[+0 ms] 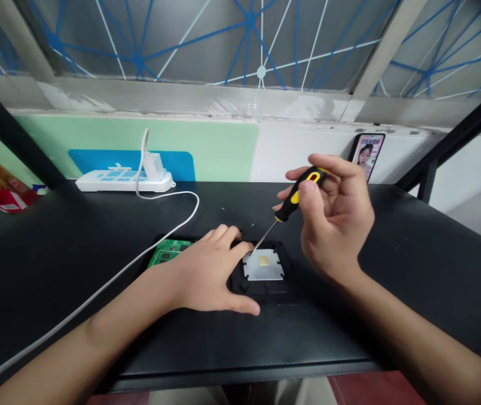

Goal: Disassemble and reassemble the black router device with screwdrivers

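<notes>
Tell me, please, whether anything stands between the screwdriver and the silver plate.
Nothing visible: from the right grip, the screwdriver reaches down to the silver plate near its far left corner. The left grip lies beside the shaft; contact is unclear.

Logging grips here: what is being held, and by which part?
The right hand holds a screwdriver by its handle; the left hand lies over the opened device.

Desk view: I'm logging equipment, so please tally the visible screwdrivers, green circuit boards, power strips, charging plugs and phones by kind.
Screwdriver: 1
Green circuit board: 1, partly hidden
Power strip: 1
Charging plug: 1
Phone: 1
Total: 5
</notes>
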Tool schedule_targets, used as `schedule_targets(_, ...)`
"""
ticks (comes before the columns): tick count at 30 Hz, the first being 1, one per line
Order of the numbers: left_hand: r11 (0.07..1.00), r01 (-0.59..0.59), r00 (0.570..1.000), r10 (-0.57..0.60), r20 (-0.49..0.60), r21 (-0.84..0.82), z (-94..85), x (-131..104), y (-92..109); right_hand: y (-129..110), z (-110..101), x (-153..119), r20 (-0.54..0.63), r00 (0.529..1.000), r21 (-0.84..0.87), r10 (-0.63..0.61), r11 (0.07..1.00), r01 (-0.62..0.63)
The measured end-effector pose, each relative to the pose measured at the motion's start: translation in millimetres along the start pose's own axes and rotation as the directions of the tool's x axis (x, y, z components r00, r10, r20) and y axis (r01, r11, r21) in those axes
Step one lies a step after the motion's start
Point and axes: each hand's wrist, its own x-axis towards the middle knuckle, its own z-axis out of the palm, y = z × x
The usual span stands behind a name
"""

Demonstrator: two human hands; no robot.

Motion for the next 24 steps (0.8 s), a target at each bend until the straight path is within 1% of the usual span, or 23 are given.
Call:
schedule_targets(4,1.0,0.022,1.0,-0.021,0.018,-0.019,-0.2,0.0,-0.2,16.9,-16.2,14.7,-0.101,0.993,-0.039,0.06,0.997,-0.065)
schedule_targets(6,0.999,0.028,0.999,-0.027,0.022,-0.024,-0.4,0.6,0.0,30.0,-25.3,18.0,-0.125,0.987,-0.055,0.102,0.992,-0.109)
schedule_targets(9,0.999,0.022,1.0,-0.022,0.017,-0.031,-0.3,1.2,0.2,50.6,-35.7,17.5,-0.144,0.974,-0.082,0.177,0.978,-0.19)
schedule_targets(12,0.999,0.016,1.0,-0.016,0.009,-0.033,-0.5,0.7,0.2,64.0,-39.6,14.2,-0.143,0.971,-0.102,0.193,0.973,-0.209)
schedule_targets(17,0.999,0.028,0.999,-0.027,0.028,-0.019,-3.3,-0.9,0.7,67.7,-37.7,8.8,-0.113,0.966,-0.085,0.231,0.967,-0.241)
schedule_targets(20,1.0,0.026,0.999,-0.026,0.045,-0.005,-4.8,-1.1,0.8,66.3,-36.3,6.6,-0.125,0.957,-0.076,0.261,0.959,-0.272)
schedule_targets(24,1.0,0.009,1.0,-0.009,0.015,-0.005,-5.3,-0.5,-0.8,65.9,-35.7,5.5,-0.111,0.964,-0.068,0.243,0.965,-0.251)
